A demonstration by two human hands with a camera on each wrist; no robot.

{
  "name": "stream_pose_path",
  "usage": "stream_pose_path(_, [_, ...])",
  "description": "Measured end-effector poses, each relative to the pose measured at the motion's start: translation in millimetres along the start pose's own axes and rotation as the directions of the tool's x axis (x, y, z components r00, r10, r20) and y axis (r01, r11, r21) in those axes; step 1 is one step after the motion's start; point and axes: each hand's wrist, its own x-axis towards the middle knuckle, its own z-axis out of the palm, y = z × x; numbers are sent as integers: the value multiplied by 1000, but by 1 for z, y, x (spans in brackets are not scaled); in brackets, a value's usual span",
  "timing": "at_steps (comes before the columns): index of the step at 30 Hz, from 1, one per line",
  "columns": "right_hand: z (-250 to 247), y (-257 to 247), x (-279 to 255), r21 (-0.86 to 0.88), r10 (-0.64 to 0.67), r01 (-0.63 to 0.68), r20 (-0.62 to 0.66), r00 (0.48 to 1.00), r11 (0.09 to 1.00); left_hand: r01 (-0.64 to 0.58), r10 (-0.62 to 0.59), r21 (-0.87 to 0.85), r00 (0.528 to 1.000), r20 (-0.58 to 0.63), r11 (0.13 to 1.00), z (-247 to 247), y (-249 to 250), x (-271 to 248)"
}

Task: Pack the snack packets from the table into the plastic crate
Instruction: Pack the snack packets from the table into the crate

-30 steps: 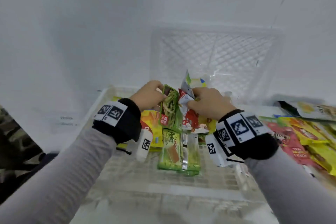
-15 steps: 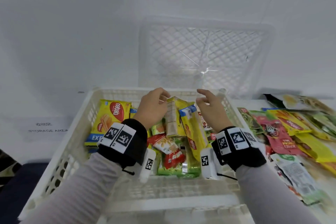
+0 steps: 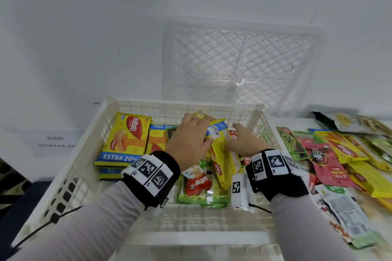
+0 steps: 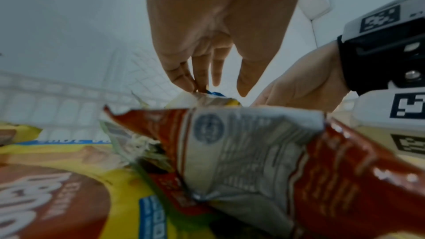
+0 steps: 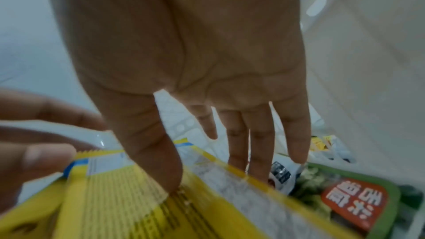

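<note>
A white plastic crate [image 3: 70, 176] in front of me holds several snack packets. A yellow wafer packet [image 3: 221, 154] stands on edge in its middle. My left hand [image 3: 191, 137] holds the packet's top edge between thumb and fingers; in the right wrist view its fingertips [image 5: 34, 155] sit at the packet's blue corner. To the packet's right, my right hand [image 3: 244, 144] is open and its straight fingers [image 5: 161, 152] touch the yellow packet [image 5: 138, 197]. A red packet [image 4: 253, 152] lies below my left hand [image 4: 207, 24]. A green packet [image 5: 345, 197] lies by the right wall.
More packets [image 3: 331, 165] are spread on the table right of the crate. A flat yellow packet [image 3: 125, 140] lies in the crate's left part. A second white crate [image 3: 239, 59] stands on its side against the wall behind. A paper label [image 3: 55, 142] is at the left.
Both hands came down with the bundle of packets from above the crate into it. The right hand has let go and opened its fingers.
</note>
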Motion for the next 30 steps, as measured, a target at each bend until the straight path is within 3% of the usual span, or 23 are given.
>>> stream_pose_path(3, [-6, 3, 2, 48, -6, 4, 23, 1000, 999, 65, -65, -4, 997, 37, 998, 0, -1, 0])
stream_pose_path(6, [-10, 4, -1, 146, -67, 63, 23, 997, 987, 215, -202, -162, 975, 89, 963, -10, -1, 4])
stream_pose_path(8, [-13, 3, -5, 293, -135, 132, -9, 991, 947, 306, -275, -291, 951, 143, 906, -23, 2, 7])
stream_pose_path(10, [-18, -3, -13, 410, -233, 228, -39, 972, 883, 311, -271, -302, 948, 169, 901, -41, 5, 8])
stream_pose_path(16, [-28, -36, -47, 501, -554, 511, -74, 829, 698, 331, -324, -359, 943, 83, 872, -117, 18, 1])
stream_pose_path(20, [-33, -57, -62, 463, -646, 555, 51, 761, 691, 343, -368, -425, 929, 24, 838, -161, 26, -20])
stream_pose_path(24, [-26, -72, -64, 455, -666, 523, 246, 704, 721, 399, -505, -506, 859, -85, 765, -182, 20, -57])
stream_pose_path(28, [5, -87, -62, 546, -611, 367, 376, 696, 754, 483, -657, -568, 741, -141, 667, -179, 6, -99])
stream_pose_path(30, [23, -93, -61, 483, -583, 370, 430, 690, 794, 564, -713, -505, 682, -162, 654, -169, -2, -121])
